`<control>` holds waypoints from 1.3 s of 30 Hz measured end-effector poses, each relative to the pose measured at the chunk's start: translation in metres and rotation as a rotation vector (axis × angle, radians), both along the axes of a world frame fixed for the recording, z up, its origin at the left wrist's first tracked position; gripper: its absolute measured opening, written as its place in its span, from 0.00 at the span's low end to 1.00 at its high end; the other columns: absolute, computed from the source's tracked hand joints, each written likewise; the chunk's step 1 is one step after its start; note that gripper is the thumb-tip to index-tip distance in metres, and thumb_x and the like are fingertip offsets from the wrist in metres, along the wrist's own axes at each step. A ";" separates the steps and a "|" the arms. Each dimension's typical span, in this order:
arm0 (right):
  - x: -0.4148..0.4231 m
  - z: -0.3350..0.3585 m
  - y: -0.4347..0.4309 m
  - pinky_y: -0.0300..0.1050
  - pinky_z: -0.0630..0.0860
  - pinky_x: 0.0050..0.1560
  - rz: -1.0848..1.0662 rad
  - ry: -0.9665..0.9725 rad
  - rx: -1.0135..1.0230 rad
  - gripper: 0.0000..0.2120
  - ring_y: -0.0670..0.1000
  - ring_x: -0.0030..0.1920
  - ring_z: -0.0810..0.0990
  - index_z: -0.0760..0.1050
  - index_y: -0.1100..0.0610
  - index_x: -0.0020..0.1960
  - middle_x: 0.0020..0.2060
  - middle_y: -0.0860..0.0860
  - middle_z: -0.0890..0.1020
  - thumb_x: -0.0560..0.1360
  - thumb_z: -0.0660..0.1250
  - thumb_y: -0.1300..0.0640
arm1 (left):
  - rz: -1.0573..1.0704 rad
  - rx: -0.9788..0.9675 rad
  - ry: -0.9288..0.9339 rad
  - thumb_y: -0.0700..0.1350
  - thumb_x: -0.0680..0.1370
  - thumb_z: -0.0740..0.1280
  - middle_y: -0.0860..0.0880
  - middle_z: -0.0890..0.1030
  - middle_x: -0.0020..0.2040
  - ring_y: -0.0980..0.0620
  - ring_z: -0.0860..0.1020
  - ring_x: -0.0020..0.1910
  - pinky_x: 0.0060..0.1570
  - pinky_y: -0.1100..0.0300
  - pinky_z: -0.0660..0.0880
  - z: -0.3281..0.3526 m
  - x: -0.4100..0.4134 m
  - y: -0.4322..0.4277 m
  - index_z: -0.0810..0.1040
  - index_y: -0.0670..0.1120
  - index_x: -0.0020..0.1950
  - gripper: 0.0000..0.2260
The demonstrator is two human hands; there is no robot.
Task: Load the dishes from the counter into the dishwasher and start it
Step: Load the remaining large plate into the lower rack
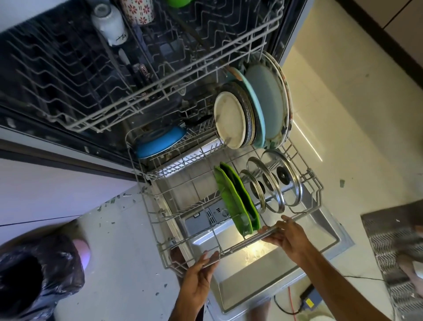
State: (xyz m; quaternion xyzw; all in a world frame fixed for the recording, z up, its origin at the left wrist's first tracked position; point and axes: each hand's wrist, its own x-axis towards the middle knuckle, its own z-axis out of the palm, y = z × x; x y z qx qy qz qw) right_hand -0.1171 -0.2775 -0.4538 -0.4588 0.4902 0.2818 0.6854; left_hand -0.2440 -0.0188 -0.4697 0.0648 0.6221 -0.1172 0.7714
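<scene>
The dishwasher's lower rack is pulled out over the open steel door. My left hand and my right hand both grip the rack's front rail. In the rack stand two green leaf-shaped plates, three glass lids, a row of round plates and a blue pan. The upper rack is also slid out, holding a white mug, a flowered mug and a green bowl.
A bin lined with a black bag stands on the floor at lower left. A grey mat lies at right. A blue device with cables sits on the floor beside the door. Small debris is scattered on the tiles.
</scene>
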 end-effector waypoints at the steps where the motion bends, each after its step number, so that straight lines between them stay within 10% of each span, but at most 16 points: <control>1: -0.001 0.002 0.002 0.63 0.83 0.44 -0.012 -0.004 0.008 0.07 0.68 0.43 0.84 0.70 0.58 0.52 0.46 0.70 0.79 0.81 0.58 0.69 | -0.003 0.004 -0.003 0.29 0.75 0.62 0.27 0.77 0.61 0.31 0.83 0.49 0.33 0.50 0.83 0.001 0.000 0.002 0.66 0.29 0.71 0.24; 12: -0.003 -0.014 0.007 0.61 0.83 0.41 -0.044 0.014 0.032 0.03 0.69 0.47 0.83 0.70 0.61 0.49 0.47 0.70 0.79 0.81 0.60 0.65 | -0.047 0.009 -0.036 0.28 0.77 0.61 0.27 0.76 0.62 0.32 0.81 0.56 0.37 0.49 0.84 -0.014 -0.001 0.010 0.68 0.30 0.70 0.20; 17: -0.003 -0.020 0.013 0.65 0.83 0.45 -0.058 0.059 0.034 0.03 0.69 0.47 0.82 0.69 0.60 0.51 0.49 0.70 0.79 0.82 0.58 0.66 | -0.087 0.039 -0.078 0.27 0.79 0.59 0.29 0.80 0.57 0.33 0.83 0.50 0.45 0.45 0.81 -0.009 0.005 0.017 0.81 0.31 0.50 0.10; 25: -0.004 -0.035 0.006 0.62 0.84 0.40 -0.064 0.129 0.072 0.03 0.68 0.44 0.85 0.68 0.59 0.50 0.57 0.73 0.78 0.83 0.58 0.64 | -0.128 0.122 0.085 0.33 0.75 0.69 0.31 0.76 0.65 0.35 0.82 0.53 0.35 0.50 0.83 -0.024 0.006 0.010 0.69 0.36 0.72 0.25; 31: -0.008 -0.052 0.002 0.63 0.83 0.46 -0.057 0.126 0.096 0.12 0.67 0.48 0.85 0.66 0.58 0.63 0.59 0.72 0.78 0.81 0.60 0.66 | -0.193 0.146 0.118 0.35 0.81 0.63 0.37 0.84 0.38 0.45 0.85 0.34 0.24 0.61 0.78 -0.027 0.012 -0.003 0.76 0.34 0.51 0.04; 39: -0.007 -0.036 -0.001 0.54 0.83 0.43 0.047 0.129 -0.016 0.02 0.65 0.49 0.81 0.74 0.65 0.48 0.52 0.69 0.79 0.77 0.66 0.70 | -0.223 0.202 0.144 0.33 0.80 0.64 0.36 0.84 0.36 0.42 0.84 0.41 0.36 0.52 0.84 -0.017 0.022 -0.014 0.75 0.35 0.52 0.02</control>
